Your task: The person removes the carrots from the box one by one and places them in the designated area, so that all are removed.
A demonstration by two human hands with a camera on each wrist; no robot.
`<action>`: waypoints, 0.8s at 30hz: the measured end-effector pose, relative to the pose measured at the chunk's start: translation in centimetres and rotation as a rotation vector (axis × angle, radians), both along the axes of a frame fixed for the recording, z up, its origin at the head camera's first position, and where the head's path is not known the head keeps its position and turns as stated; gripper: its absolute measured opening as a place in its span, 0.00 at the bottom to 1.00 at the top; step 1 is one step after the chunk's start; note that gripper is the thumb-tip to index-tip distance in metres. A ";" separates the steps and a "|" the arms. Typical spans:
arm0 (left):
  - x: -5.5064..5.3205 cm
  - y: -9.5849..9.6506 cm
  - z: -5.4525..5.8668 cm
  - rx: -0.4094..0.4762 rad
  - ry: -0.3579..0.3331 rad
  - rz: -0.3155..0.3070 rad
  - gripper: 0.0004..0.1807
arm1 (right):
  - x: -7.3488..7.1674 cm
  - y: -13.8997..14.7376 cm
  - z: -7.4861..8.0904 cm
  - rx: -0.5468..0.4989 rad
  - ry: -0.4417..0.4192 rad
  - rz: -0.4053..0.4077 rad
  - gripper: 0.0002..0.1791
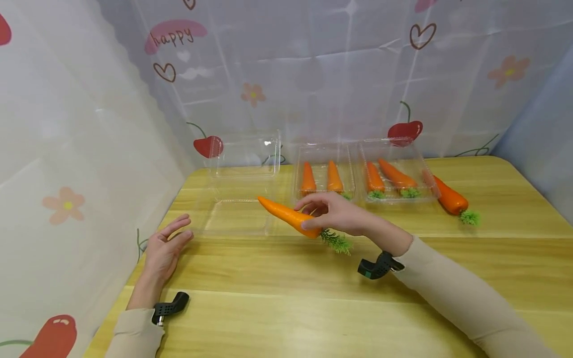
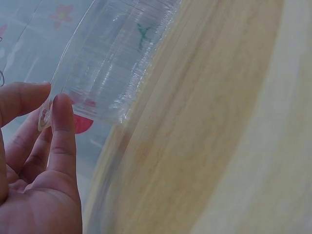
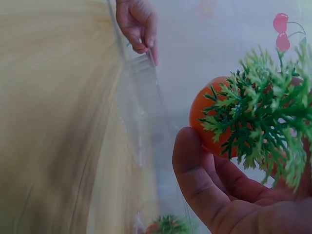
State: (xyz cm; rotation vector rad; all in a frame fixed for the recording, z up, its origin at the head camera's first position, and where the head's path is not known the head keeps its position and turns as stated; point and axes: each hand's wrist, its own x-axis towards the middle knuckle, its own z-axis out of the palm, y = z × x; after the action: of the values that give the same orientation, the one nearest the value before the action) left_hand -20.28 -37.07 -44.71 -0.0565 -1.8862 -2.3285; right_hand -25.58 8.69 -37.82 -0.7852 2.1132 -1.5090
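Note:
My right hand (image 1: 334, 213) holds an orange toy carrot (image 1: 283, 214) by its thick end, above the table. Its narrow tip points left over a clear plastic box (image 1: 233, 232), and its green leafy top (image 3: 263, 112) hangs toward the right. That box stands open with its lid (image 1: 243, 156) raised at the back, and no carrot lies inside. At the box's left side, my left hand (image 1: 164, 249) pinches the rim between thumb and fingers, as the left wrist view shows.
Two more clear boxes, the middle one (image 1: 324, 149) and the right one (image 1: 398, 200), each contain two carrots. Another carrot (image 1: 449, 196) lies on the wooden table (image 1: 286, 308) at their right. A printed curtain (image 1: 313, 74) hangs behind.

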 end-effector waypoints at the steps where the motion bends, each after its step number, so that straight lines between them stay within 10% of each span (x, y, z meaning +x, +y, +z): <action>1: 0.0 0.0 0.0 0.000 -0.002 -0.001 0.21 | 0.2 0.4 -0.1 0.005 -0.002 -0.005 0.24; 24: -0.2 0.0 -0.1 -0.013 -0.013 0.005 0.21 | 2.4 9.4 -0.4 0.100 0.083 -0.165 0.23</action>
State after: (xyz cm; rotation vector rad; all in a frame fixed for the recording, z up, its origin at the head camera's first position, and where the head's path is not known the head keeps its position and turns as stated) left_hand -20.44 -37.05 -44.84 -0.0392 -1.9056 -2.3189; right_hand -23.16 18.10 -38.23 -0.6631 2.3454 -1.4610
